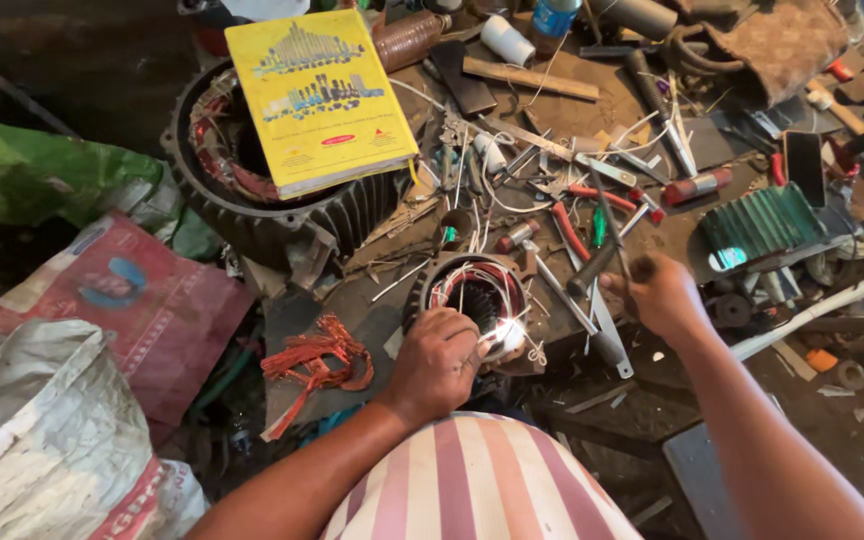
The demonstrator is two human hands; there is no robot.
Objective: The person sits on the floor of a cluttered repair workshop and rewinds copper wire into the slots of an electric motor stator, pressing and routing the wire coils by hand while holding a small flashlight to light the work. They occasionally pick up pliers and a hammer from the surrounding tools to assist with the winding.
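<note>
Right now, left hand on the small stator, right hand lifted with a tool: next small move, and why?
Probably bring the right hand and its thin tool down to the small stator. The left hand already steadies its rim, and the tool is raised, pointing away above the cluttered bench, apart from the copper windings.

yellow book [320,95] atop motor housing [252,215], red printed sack [117,300] left

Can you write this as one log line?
left hand: on small stator | right hand: holding tool | yellow book: on big stator
</note>
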